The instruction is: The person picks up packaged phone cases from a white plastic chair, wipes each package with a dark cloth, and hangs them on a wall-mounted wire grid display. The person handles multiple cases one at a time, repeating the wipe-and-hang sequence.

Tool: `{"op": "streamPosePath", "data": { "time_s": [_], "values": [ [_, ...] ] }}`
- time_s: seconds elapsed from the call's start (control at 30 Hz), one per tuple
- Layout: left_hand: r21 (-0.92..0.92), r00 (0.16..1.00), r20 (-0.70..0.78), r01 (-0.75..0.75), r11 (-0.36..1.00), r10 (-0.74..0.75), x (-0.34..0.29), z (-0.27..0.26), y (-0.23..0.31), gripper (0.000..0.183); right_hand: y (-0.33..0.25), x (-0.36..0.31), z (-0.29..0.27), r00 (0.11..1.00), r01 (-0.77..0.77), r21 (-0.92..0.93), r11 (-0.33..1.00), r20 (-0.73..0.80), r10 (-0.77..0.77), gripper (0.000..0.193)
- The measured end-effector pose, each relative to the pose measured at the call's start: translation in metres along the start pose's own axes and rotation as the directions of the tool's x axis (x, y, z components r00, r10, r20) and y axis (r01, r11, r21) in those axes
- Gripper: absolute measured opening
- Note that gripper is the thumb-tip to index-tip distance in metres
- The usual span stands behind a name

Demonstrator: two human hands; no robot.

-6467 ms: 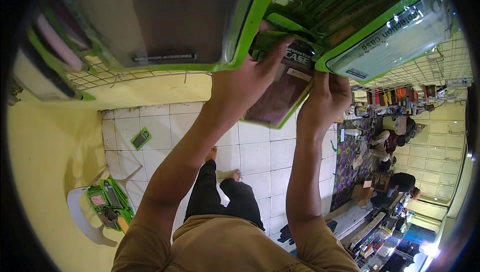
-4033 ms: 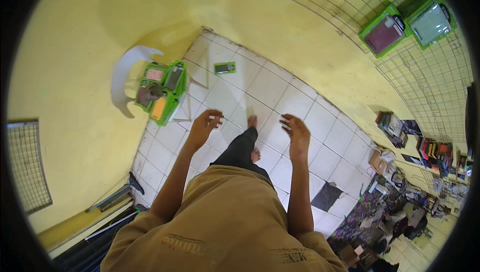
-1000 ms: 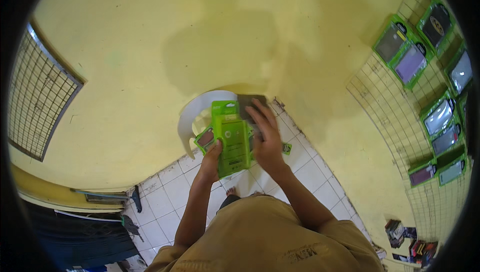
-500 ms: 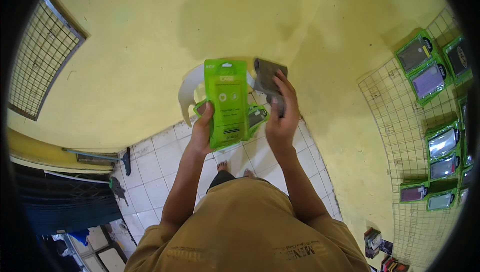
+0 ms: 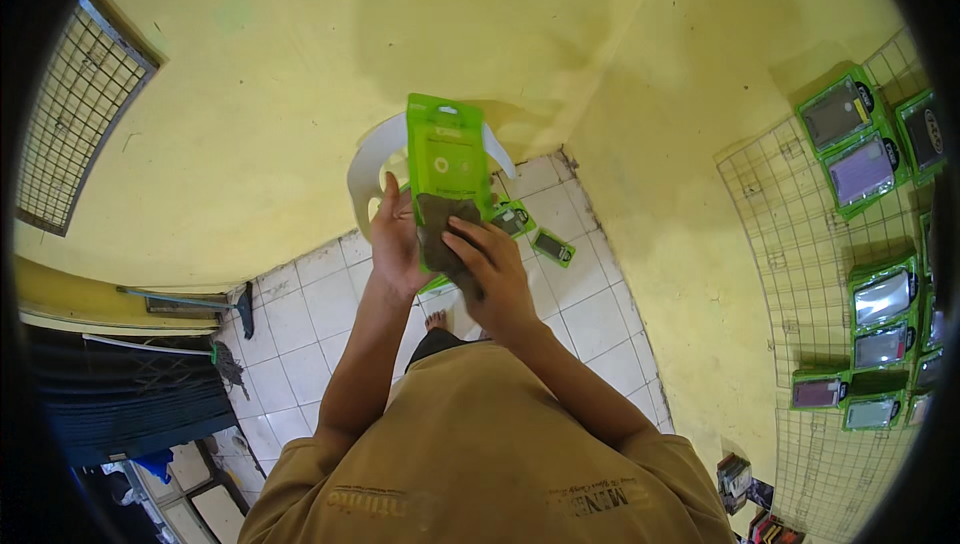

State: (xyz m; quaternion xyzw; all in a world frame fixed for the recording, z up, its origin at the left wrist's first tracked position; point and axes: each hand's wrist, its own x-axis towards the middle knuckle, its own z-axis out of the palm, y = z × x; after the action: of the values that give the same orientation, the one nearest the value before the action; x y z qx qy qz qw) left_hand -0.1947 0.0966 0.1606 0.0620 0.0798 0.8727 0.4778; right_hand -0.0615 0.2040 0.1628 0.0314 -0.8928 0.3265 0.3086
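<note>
My left hand (image 5: pixel 398 244) holds a bright green phone case package (image 5: pixel 447 149) from beneath and along its left side, with the thumb raised off it. The package stands nearly upright in front of me, its hanging hole at the top. My right hand (image 5: pixel 500 279) presses a grey-brown cloth (image 5: pixel 447 234) onto the lower half of the package, fingers bent over the cloth. The cloth hides that half. Behind the package, other green packages (image 5: pixel 513 219) show in part by a white plastic chair (image 5: pixel 372 169); my hands hide most of the seat.
One more green package (image 5: pixel 553 247) lies past the chair, over the white tiled floor (image 5: pixel 590 314). On the right wall a wire rack (image 5: pixel 755 204) carries several packaged phone cases (image 5: pixel 860 172). A squeegee (image 5: pixel 245 312) leans at the left, near a dark curtain (image 5: pixel 130 394).
My right hand has moved left and down, bringing the cloth from beside the package onto its lower front. The left thumb has lifted off the package, and the package behind at right has come into view.
</note>
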Motion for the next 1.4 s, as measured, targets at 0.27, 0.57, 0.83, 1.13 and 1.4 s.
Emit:
{"op": "streamPosePath", "data": {
  "time_s": [0.27,0.57,0.83,1.13,1.4],
  "values": [
    [0.391,0.857,-0.402,-0.157,0.907,0.322,0.011,-0.005,-0.004,0.05,0.036,-0.003,-0.018,0.664,-0.378,0.925,0.034,0.246,0.706,0.041],
    [0.382,0.958,-0.216,-0.096,0.919,0.19,0.009,0.012,0.0,0.054,0.041,0.015,-0.066,0.808,-0.263,0.537,0.801,-0.331,0.487,0.038],
    [0.264,0.993,-0.112,-0.009,0.964,0.04,0.013,0.01,0.022,0.057,0.005,0.013,-0.027,0.972,0.099,-0.05,0.994,0.217,-0.086,0.059],
    [0.399,0.9,-0.314,-0.162,0.903,0.301,-0.008,-0.005,0.039,0.051,0.053,-0.033,-0.02,0.959,-0.158,0.227,0.961,0.266,0.095,0.052],
    [0.896,0.877,-0.317,0.153,0.417,0.361,-0.025,-0.011,0.016,0.042,0.051,0.036,-0.038,0.974,-0.156,0.26,0.953,-0.122,0.193,0.042]
  ]
}}
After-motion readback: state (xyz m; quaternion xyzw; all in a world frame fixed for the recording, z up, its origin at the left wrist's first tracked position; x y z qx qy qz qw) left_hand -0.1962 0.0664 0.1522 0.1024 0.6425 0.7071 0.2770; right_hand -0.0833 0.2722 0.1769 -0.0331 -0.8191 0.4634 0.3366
